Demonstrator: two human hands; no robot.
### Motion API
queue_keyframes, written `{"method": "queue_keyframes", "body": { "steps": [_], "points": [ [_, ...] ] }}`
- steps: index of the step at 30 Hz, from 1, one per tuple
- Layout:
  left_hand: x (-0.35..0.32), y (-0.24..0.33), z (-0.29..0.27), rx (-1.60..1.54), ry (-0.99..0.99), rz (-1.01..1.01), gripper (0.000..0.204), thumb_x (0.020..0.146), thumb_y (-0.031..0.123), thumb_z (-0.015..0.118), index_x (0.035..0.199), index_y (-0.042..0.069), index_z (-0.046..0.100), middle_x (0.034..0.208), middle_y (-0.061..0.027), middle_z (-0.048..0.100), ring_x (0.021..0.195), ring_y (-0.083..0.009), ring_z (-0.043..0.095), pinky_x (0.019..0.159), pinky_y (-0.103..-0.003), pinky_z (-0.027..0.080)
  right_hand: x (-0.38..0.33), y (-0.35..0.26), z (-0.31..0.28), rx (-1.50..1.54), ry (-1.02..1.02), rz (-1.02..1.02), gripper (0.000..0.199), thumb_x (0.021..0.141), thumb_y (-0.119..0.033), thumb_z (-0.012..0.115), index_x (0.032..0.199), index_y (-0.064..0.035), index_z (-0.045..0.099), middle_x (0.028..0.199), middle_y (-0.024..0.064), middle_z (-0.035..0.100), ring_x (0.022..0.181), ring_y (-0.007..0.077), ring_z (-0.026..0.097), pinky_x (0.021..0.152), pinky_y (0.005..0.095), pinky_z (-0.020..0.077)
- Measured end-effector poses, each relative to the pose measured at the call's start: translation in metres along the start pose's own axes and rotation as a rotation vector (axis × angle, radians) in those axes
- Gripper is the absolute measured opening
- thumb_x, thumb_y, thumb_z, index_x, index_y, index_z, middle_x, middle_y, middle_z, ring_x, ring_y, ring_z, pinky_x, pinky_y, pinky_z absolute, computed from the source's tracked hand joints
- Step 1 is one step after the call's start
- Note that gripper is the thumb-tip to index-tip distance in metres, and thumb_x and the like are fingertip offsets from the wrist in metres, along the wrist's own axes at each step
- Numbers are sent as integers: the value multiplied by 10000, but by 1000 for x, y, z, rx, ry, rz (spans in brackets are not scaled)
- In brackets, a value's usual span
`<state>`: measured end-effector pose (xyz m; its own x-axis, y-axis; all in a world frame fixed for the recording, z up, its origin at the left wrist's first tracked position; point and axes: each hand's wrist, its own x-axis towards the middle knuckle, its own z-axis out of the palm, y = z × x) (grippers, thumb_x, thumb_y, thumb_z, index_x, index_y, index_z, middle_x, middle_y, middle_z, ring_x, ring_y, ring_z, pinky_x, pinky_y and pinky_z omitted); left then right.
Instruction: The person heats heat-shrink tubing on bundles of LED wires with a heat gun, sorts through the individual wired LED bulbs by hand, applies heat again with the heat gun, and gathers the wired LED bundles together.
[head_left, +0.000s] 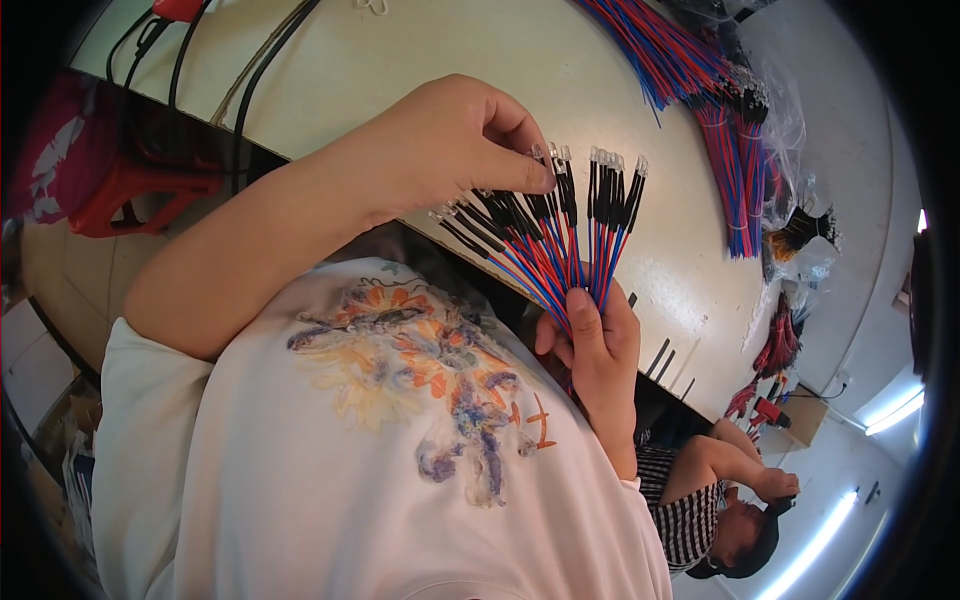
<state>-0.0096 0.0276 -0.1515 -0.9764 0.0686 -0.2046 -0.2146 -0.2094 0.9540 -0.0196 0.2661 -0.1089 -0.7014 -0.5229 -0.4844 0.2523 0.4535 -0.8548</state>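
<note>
Nearest, the right hand [597, 335] grips a fanned bunch of red and blue wires [555, 235] at its lower end, fingers closed round it, just above the white printed shirt [400, 450]. The left hand [455, 140] pinches the black-sleeved tips at the fan's top between thumb and fingers. The bunch hangs over the edge of the pale worktop [400, 60]. Farther off, a heap of like wires [720, 110] lies on the worktop; another person in a striped top [690, 510] sits beyond.

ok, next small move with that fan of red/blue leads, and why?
Probably tuck the splayed left-side tips back in line. The right hand pinches the wire bundle at its base, and the left hand has fingertips on the black-sleeved ends, which lean away left while the right-side ends stand grouped and even.
</note>
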Motion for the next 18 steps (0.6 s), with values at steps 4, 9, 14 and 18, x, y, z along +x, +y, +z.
{"method": "queue_keyframes", "body": {
  "steps": [4, 9, 14, 18],
  "points": [
    [-2, -4, 5, -100, 97, 32, 172, 769, 139, 742, 859, 3, 687, 745, -16, 634, 727, -87, 563, 691, -232, 445, 0, 1, 0, 8, 16, -9, 314, 1009, -245, 458, 1207, -5, 500, 650, 24, 580, 498, 18, 409, 457, 173, 306],
    [0, -5, 6, -4, 38, 87, 173, 777, 132, 726, 870, -8, 682, 743, -22, 633, 713, -82, 562, 661, -232, 447, 1, 2, 2, 12, 22, -10, 317, 1008, -250, 463, 1205, -5, 501, 646, 22, 580, 498, 19, 416, 456, 175, 311],
    [2, 3, 1, 75, -100, -59, 126, 818, 55, 687, 923, 6, 637, 830, -6, 640, 750, -56, 560, 740, -219, 460, 0, 1, 1, -11, 27, -10, 305, 1007, -246, 466, 1190, -7, 514, 638, 13, 578, 496, 19, 421, 455, 175, 313],
    [1, -4, 3, 9, -50, 2, 155, 822, 88, 683, 936, -15, 663, 804, -30, 653, 743, -74, 570, 705, -232, 458, 2, 1, 1, -21, 20, -17, 286, 1005, -233, 467, 1172, -9, 524, 635, 4, 579, 493, 18, 420, 449, 176, 313]
  ]
}}
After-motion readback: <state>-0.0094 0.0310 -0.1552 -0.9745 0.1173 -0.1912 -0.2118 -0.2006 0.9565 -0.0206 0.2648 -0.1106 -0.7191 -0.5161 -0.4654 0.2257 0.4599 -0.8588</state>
